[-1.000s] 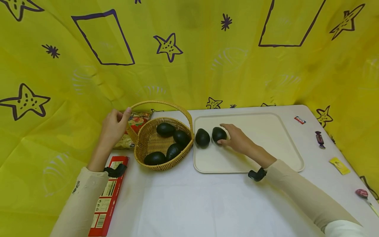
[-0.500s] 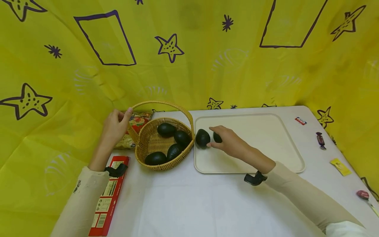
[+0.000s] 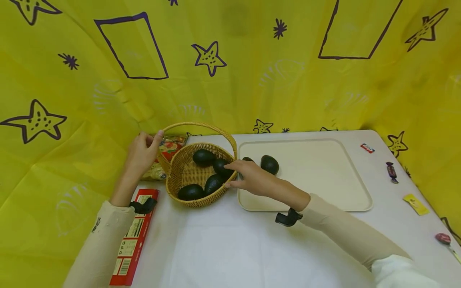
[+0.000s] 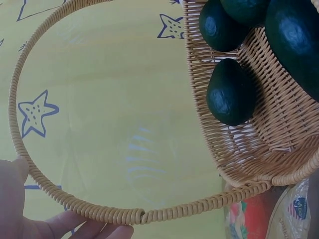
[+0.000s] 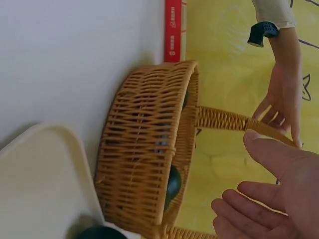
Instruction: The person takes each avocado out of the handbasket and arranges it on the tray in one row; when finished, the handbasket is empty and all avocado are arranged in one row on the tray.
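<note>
A yellow sheet (image 3: 237, 100) printed with dark starfish outlines hangs behind the white counter (image 3: 216, 248) I watch over a remote link. On the counter lies a cream tray (image 3: 320, 176), smooth and round-cornered. Just to its left, a wicker basket (image 3: 189, 172) stands upright, its tall handle (image 4: 109, 214) arching above. My head camera gives me the basket's inside; only the right-wrist view shows the broad weave of its outer wall, and the left-wrist view the handle's tightly wound cane. A long, flat red box (image 3: 131, 240) lies at left, with glossy food packets (image 3: 171, 148) behind the basket. The person's left grip (image 3: 142, 154) holds the handle between thumb and fingers. The right grip (image 3: 252, 178) is released over the basket's tray-side rim, its palm and loosely bent fingers plain in the right-wrist view; whether it touches the rim, I cannot tell. Four shiny, dark-green, egg-shaped avocados (image 3: 204, 157) rest in the basket; two more avocados (image 3: 270, 165) lie on the tray, one partly hidden by that hand. Small sweets line the right edge: a lollipop (image 3: 443, 239), a yellow sachet (image 3: 415, 204), a purple twist-wrapped candy (image 3: 391, 172) and a red-and-blue candy (image 3: 367, 148).
</note>
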A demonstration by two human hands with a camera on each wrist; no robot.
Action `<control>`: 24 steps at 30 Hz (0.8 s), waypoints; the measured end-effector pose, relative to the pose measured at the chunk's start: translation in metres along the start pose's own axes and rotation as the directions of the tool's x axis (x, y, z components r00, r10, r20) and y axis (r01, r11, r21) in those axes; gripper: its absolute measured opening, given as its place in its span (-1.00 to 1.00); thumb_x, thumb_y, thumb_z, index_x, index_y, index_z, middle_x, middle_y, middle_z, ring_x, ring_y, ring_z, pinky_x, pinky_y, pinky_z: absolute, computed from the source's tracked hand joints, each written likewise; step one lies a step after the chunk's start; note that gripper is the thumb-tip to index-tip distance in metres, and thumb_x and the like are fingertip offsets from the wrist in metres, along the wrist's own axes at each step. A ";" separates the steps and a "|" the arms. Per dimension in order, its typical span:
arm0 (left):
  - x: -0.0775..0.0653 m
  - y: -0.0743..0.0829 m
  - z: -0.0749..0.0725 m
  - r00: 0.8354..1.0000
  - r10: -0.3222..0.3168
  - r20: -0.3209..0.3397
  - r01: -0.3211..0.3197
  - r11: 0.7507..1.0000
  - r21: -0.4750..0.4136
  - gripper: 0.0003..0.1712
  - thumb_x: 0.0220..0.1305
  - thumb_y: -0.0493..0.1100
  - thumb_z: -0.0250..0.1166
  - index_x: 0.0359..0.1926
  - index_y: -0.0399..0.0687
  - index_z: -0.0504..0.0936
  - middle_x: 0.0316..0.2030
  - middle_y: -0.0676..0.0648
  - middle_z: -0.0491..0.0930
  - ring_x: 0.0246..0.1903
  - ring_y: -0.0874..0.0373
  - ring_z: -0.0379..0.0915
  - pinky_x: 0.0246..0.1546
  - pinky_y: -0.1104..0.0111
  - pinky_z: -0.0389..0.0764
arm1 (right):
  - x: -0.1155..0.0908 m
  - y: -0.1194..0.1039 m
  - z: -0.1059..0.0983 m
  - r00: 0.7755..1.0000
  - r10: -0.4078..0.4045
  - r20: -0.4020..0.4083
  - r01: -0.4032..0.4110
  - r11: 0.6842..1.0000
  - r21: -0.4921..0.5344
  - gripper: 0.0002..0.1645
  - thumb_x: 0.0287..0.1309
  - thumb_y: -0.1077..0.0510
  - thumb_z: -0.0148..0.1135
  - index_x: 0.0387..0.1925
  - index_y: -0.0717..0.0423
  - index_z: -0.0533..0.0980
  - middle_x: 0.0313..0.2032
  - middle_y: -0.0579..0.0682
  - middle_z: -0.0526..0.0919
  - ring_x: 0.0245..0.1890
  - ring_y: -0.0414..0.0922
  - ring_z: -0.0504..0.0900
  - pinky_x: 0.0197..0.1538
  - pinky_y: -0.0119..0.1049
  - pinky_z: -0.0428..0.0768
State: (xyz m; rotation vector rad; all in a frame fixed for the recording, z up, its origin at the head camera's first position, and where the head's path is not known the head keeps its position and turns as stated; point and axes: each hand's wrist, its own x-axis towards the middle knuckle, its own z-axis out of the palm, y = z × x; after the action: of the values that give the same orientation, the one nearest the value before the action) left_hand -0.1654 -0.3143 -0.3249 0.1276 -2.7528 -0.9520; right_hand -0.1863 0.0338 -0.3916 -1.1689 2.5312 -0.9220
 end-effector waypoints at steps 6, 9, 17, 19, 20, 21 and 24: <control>0.001 0.000 0.000 1.000 -0.005 -0.003 0.005 1.000 -0.003 -0.11 0.59 0.44 -0.12 0.08 -0.41 0.47 -0.01 -0.38 0.48 -0.08 -0.26 0.43 -0.11 -0.02 0.46 | 0.034 -0.013 0.013 0.993 -0.070 0.091 0.070 0.998 0.002 -0.31 0.48 -0.04 0.33 0.46 0.22 0.43 0.39 0.17 0.53 0.41 0.06 0.50 0.39 -0.08 0.52; 0.001 0.001 -0.001 1.000 -0.010 -0.002 0.010 1.000 -0.003 -0.10 0.59 0.44 -0.13 0.09 -0.42 0.46 -0.01 -0.39 0.48 -0.09 -0.26 0.43 -0.12 -0.01 0.46 | 0.053 -0.021 0.019 0.986 -0.088 0.140 0.091 0.996 -0.018 -0.31 0.48 -0.03 0.33 0.46 0.21 0.44 0.40 0.17 0.53 0.43 0.07 0.48 0.44 -0.08 0.46; 0.001 0.003 -0.001 1.000 -0.015 0.004 0.015 1.000 -0.005 -0.10 0.58 0.45 -0.12 0.09 -0.41 0.46 -0.01 -0.38 0.49 -0.10 -0.25 0.44 -0.12 -0.01 0.47 | 0.094 -0.035 0.034 0.948 -0.053 0.315 0.090 0.990 -0.107 -0.30 0.48 -0.02 0.32 0.48 0.20 0.41 0.43 0.13 0.51 0.46 0.03 0.45 0.43 -0.16 0.47; 0.001 0.002 -0.001 1.000 -0.015 0.004 0.015 1.000 -0.007 -0.11 0.58 0.45 -0.11 0.09 -0.41 0.46 -0.02 -0.37 0.49 -0.10 -0.24 0.44 -0.13 0.00 0.47 | 0.101 -0.038 0.039 0.934 -0.023 0.357 0.072 0.990 -0.125 -0.30 0.48 -0.01 0.33 0.50 0.16 0.40 0.45 0.09 0.49 0.48 0.01 0.44 0.43 -0.18 0.48; 0.000 0.002 -0.001 1.000 -0.014 0.004 0.014 1.000 -0.008 -0.11 0.58 0.44 -0.11 0.09 -0.41 0.46 -0.02 -0.37 0.49 -0.11 -0.24 0.44 -0.14 0.00 0.47 | 0.105 -0.039 0.042 0.927 -0.011 0.376 0.066 0.989 -0.133 -0.28 0.47 -0.01 0.34 0.52 0.13 0.39 0.46 0.06 0.48 0.48 0.00 0.43 0.43 -0.18 0.47; 0.000 0.002 -0.001 1.000 -0.013 0.003 0.013 1.000 -0.008 -0.11 0.59 0.44 -0.11 0.09 -0.40 0.46 -0.02 -0.37 0.49 -0.11 -0.24 0.44 -0.14 0.01 0.47 | 0.108 -0.040 0.045 0.918 -0.003 0.395 0.066 0.987 -0.147 -0.26 0.46 0.00 0.35 0.54 0.09 0.36 0.49 0.03 0.46 0.49 -0.01 0.42 0.44 -0.19 0.46; 0.000 0.001 -0.001 1.000 -0.012 0.001 0.012 1.000 -0.005 -0.12 0.59 0.44 -0.12 0.08 -0.40 0.46 -0.03 -0.36 0.49 -0.12 -0.23 0.44 -0.15 0.02 0.47 | 0.116 -0.044 0.052 0.894 -0.005 0.448 0.101 0.976 -0.191 -0.22 0.47 0.04 0.34 0.59 0.01 0.30 0.53 -0.02 0.39 0.52 -0.02 0.37 0.49 -0.18 0.40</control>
State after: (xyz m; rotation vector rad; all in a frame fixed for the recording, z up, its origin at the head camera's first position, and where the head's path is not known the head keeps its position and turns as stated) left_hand -0.1648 -0.3136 -0.3237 0.1432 -2.7535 -0.9622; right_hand -0.2150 -0.0976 -0.3971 -1.3340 2.2606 -0.3394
